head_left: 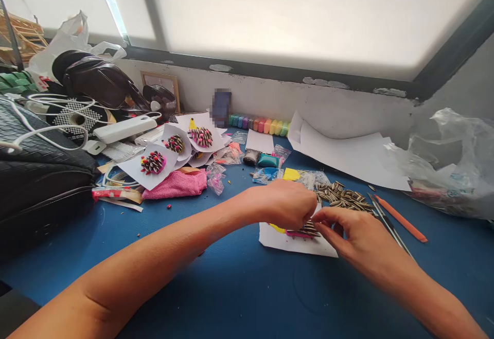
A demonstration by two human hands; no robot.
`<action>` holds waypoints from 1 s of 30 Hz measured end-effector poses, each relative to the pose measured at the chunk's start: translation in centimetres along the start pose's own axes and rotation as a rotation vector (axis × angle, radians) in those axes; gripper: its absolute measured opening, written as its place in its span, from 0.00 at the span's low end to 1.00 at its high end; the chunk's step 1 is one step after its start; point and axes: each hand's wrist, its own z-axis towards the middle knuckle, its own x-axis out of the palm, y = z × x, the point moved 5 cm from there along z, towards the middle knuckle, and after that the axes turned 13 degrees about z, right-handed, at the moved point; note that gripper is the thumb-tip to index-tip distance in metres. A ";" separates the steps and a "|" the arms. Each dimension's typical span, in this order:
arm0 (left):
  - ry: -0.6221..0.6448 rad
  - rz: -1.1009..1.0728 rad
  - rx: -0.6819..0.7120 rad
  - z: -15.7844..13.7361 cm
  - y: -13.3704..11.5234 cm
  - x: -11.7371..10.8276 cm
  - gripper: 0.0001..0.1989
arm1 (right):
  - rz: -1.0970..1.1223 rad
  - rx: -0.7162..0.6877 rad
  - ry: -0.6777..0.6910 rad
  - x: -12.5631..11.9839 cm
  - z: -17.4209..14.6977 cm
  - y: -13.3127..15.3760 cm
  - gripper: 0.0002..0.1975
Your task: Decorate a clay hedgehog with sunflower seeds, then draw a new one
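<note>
On a small sheet of white paper (278,238) lies a pink and yellow clay figure (303,233) studded with striped sunflower seeds, partly covered by my hands. My left hand (289,202) is curled closed over it from the left, its fingertips hidden beneath the hand. From the right, my right hand (341,228) pinches thumb and forefinger together at the figure's seed-covered end. Anything between those fingertips is too small to make out. Just behind my right hand is a pile of loose sunflower seeds (343,196).
An orange tool (401,219) and slim metal tools (389,226) lie at right. Several seed-studded figures (153,163) rest on papers at left, above a pink cloth (175,183). Behind are coloured clay blocks (266,125), a large white sheet (343,148) and a plastic bag (459,164).
</note>
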 end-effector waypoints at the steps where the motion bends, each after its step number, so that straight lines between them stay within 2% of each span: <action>1: 0.000 0.005 0.000 0.0 0.0 0.0 0.07 | 0.000 0.003 0.002 0.0 0.0 0.0 0.14; 8: 0.008 0.031 -0.009 0.0 0.1 0.0 0.06 | 0.001 0.060 0.057 0.4 0.1 -0.3 0.15; 30: 0.005 0.024 -0.023 0.0 0.2 -0.1 0.07 | 0.036 0.082 0.060 0.6 0.2 -0.4 0.16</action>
